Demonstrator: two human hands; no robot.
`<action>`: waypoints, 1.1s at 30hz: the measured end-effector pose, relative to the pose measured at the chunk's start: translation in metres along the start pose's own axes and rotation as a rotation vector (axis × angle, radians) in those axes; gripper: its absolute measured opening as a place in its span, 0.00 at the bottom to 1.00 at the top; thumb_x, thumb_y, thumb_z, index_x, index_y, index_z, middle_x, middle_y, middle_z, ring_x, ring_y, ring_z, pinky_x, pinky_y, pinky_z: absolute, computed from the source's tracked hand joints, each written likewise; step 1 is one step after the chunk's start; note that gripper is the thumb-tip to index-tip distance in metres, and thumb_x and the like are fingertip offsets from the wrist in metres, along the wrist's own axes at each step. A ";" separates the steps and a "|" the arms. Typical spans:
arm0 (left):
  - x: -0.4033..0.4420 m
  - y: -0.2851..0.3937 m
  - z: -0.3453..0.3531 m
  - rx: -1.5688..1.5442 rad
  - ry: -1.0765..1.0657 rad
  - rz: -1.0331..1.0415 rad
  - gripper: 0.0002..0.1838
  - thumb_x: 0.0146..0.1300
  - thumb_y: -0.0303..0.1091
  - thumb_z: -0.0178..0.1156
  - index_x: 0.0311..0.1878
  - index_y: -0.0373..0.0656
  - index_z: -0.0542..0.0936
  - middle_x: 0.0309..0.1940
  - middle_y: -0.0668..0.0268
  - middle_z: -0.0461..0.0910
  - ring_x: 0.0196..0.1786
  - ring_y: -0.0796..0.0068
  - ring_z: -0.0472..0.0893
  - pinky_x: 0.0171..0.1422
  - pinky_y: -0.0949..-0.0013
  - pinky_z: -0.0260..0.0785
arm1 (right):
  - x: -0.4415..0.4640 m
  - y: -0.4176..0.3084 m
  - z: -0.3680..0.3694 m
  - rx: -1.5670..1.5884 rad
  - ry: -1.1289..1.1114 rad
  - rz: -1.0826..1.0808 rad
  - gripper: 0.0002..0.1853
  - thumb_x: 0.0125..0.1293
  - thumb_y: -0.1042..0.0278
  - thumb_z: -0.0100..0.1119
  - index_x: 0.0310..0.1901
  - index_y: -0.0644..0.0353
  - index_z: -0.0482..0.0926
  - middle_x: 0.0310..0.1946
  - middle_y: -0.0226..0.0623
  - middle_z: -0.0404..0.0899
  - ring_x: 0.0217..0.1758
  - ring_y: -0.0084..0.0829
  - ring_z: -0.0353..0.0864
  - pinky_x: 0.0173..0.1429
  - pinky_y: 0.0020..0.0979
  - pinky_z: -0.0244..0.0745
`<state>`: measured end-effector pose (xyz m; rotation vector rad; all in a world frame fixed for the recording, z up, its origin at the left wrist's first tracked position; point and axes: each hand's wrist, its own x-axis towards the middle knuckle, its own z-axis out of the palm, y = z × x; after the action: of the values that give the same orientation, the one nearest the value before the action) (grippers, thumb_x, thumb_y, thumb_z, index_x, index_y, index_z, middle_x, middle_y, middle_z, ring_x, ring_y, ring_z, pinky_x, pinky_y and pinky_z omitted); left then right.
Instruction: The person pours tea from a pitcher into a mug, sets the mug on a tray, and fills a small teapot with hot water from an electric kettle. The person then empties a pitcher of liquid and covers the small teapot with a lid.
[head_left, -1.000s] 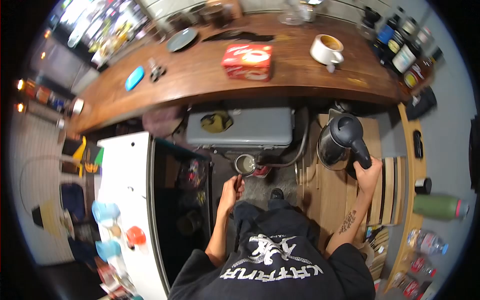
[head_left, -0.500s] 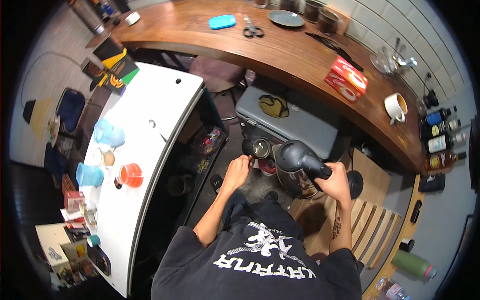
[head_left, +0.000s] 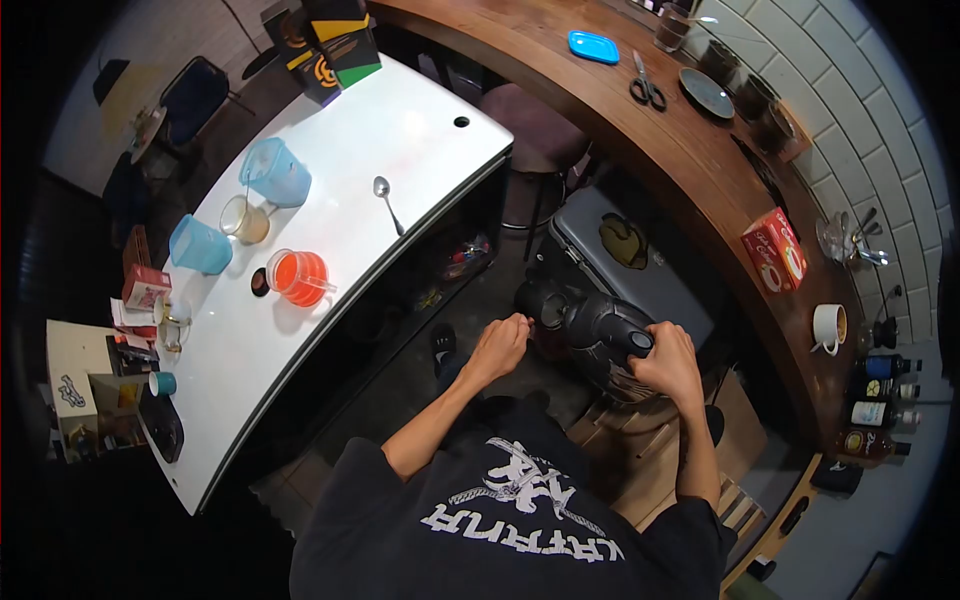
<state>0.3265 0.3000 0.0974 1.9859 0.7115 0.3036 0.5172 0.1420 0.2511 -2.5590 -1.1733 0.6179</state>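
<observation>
My right hand [head_left: 668,362] is wrapped round the handle of a black electric kettle [head_left: 598,328], which hangs low between the counters. Just left of the kettle, and close to it, is a dark cup [head_left: 547,302] with a round open top. My left hand [head_left: 500,347] is closed, its fingertips pinched at the near side of that cup. What they grip there is small and partly hidden. Whether liquid runs from the kettle into the cup, I cannot tell.
On the white counter [head_left: 400,120] at left are a spoon [head_left: 386,200], a jug of red liquid [head_left: 298,278] and blue containers [head_left: 275,172]. A grey cooler box [head_left: 668,268] sits beyond the kettle. The wooden counter [head_left: 600,110] holds scissors [head_left: 646,88], a red box [head_left: 774,250] and a white mug [head_left: 829,328].
The view has turned, bringing more of the white counter into sight. Both hands keep their grips, with the kettle and cup still side by side.
</observation>
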 end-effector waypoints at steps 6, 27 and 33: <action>0.002 -0.004 -0.006 -0.026 0.012 -0.009 0.17 0.69 0.34 0.42 0.36 0.29 0.75 0.33 0.42 0.79 0.40 0.40 0.78 0.48 0.48 0.69 | 0.011 -0.022 -0.013 -0.091 -0.064 -0.029 0.23 0.42 0.69 0.63 0.41 0.74 0.80 0.36 0.61 0.78 0.44 0.55 0.77 0.52 0.44 0.72; 0.015 -0.021 0.011 -0.059 -0.002 -0.076 0.22 0.70 0.34 0.37 0.36 0.27 0.78 0.32 0.48 0.81 0.40 0.46 0.80 0.50 0.53 0.70 | 0.027 -0.038 -0.033 -0.253 -0.090 -0.116 0.19 0.43 0.69 0.65 0.39 0.70 0.79 0.37 0.59 0.78 0.46 0.55 0.78 0.52 0.44 0.72; 0.016 -0.024 0.016 -0.105 0.038 -0.117 0.24 0.72 0.38 0.38 0.36 0.28 0.79 0.30 0.49 0.81 0.36 0.49 0.81 0.47 0.53 0.70 | 0.030 -0.043 -0.037 -0.284 -0.090 -0.161 0.16 0.42 0.69 0.67 0.33 0.71 0.80 0.34 0.59 0.79 0.44 0.56 0.79 0.50 0.46 0.73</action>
<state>0.3392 0.3067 0.0676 1.8355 0.8159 0.3033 0.5247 0.1907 0.2926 -2.6489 -1.5814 0.5702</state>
